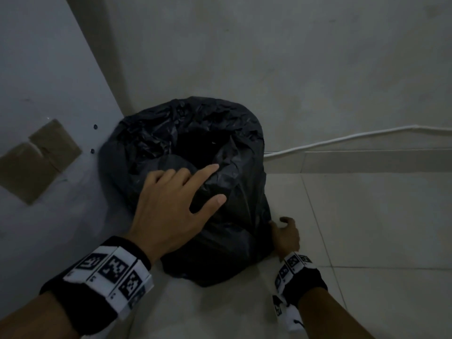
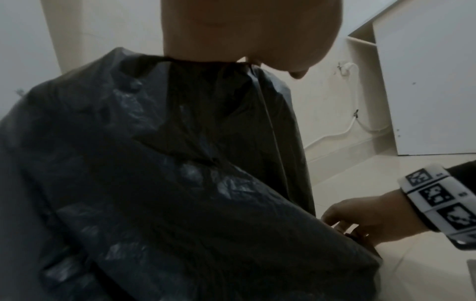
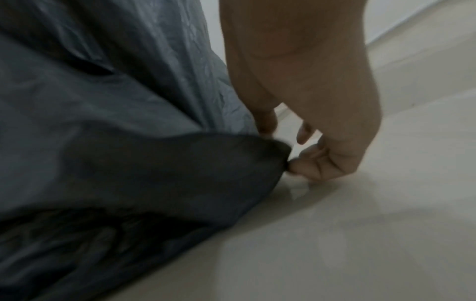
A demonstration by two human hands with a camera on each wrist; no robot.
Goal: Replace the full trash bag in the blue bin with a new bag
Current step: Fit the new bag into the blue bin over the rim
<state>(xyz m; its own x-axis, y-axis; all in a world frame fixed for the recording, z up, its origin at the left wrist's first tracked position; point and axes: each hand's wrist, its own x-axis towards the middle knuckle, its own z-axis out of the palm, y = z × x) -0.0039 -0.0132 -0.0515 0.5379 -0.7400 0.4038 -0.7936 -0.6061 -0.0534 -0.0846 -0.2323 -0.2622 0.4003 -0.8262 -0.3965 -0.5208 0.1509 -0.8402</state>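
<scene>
The black trash bag point(image 1: 220, 148) is draped right over the bin in the corner, its mouth open at the top and its skirt hanging all the way down to the tiled floor point(image 1: 367, 228), so the blue bin itself is hidden underneath. Up top, the left hand point(image 1: 171, 204) lies flat on the near side of the bag, fingers spread and straight, pressing the plastic against the rim area rather than gripping it. Down low, the right hand point(image 1: 286, 234) has its fingers curled at the bag's bottom edge; the right wrist view shows the fingertips point(image 3: 296, 165) touching a bunched point of that hem, just above the floor. This looks like the fitting of the bag, with the overhang being tidied. To do it well, the top hand should hold the rim firm while the lower hand draws the slack down evenly; thin plastic like this will likely tear if yanked. A white cable point(image 1: 342, 138) runs along the wall behind.
</scene>
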